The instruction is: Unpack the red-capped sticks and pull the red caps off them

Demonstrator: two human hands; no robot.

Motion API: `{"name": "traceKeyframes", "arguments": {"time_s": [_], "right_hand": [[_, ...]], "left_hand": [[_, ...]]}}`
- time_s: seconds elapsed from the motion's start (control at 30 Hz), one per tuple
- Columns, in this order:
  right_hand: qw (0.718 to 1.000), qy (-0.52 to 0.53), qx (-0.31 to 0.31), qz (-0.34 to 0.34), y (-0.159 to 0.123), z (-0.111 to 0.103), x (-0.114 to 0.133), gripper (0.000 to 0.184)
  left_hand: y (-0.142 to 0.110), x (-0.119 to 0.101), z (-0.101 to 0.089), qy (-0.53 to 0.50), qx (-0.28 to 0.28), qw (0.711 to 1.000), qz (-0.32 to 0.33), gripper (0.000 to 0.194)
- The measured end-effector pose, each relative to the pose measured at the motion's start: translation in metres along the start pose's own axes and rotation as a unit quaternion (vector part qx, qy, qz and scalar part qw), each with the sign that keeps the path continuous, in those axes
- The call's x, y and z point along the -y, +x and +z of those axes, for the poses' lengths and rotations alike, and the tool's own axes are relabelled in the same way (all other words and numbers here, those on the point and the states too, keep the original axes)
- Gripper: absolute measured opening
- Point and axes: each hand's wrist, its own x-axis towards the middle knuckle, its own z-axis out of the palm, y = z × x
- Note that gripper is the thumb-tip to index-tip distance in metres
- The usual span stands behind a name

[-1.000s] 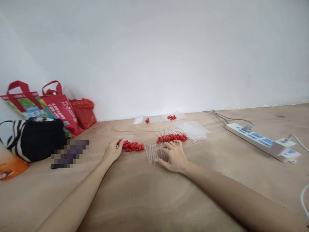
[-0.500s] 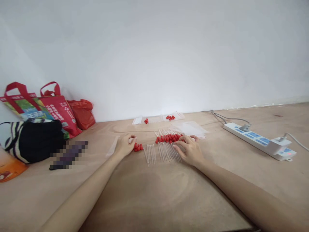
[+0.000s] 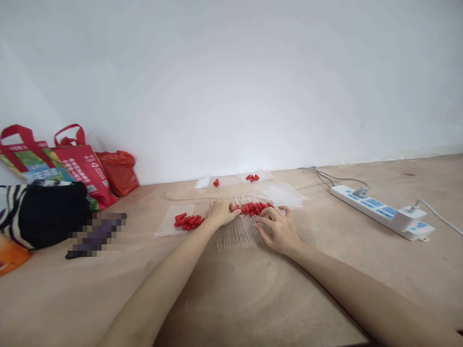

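Note:
My left hand (image 3: 222, 212) reaches to the left end of a row of small red pieces (image 3: 253, 208). Its thumb and finger are closed on one red piece there, mostly hidden by the fingertips. At the row's right end my right hand (image 3: 279, 229) rests with bent fingers apart, touching the nearest red pieces and thin sticks. Clear, thin sticks (image 3: 240, 233) lie side by side under and in front of the row. To the left, a heap of red pieces (image 3: 188, 222) sits on a clear plastic bag (image 3: 165, 226), partly behind my left wrist.
Near the wall lie flat clear bags (image 3: 231, 180) with two small red clusters (image 3: 252, 178). More clear bags (image 3: 284, 194) lie behind my right hand. A white power strip (image 3: 379, 210) with cables is at right. Shopping bags (image 3: 83, 164) and a black bag (image 3: 54, 212) stand at left.
My left hand has moved right, from the separate red heap to the left end of the row, uncovering more of the heap. My right hand stays at the row's right end.

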Motion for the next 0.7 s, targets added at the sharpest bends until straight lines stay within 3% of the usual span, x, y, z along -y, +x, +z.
{"name": "traceKeyframes", "arguments": {"time_s": [0.23,0.37,0.5,0.7], "right_hand": [[1.000,0.000,0.002,-0.005,-0.002,0.004,-0.001,0.019],[1.000,-0.009,-0.001,-0.019,-0.001,0.004,0.002,0.034],[0.996,-0.041,0.019,-0.083,0.001,0.002,0.007,0.047],[0.992,-0.014,0.034,-0.122,-0.001,0.008,0.010,0.021]], "left_hand": [[-0.035,0.014,-0.024,0.015,-0.073,0.997,0.006,0.021],[-0.074,0.025,-0.028,0.008,-0.135,0.983,0.128,0.018],[-0.099,0.026,-0.020,-0.008,-0.168,0.962,0.214,0.014],[-0.104,0.018,-0.017,-0.019,-0.181,0.945,0.271,0.014]]}}
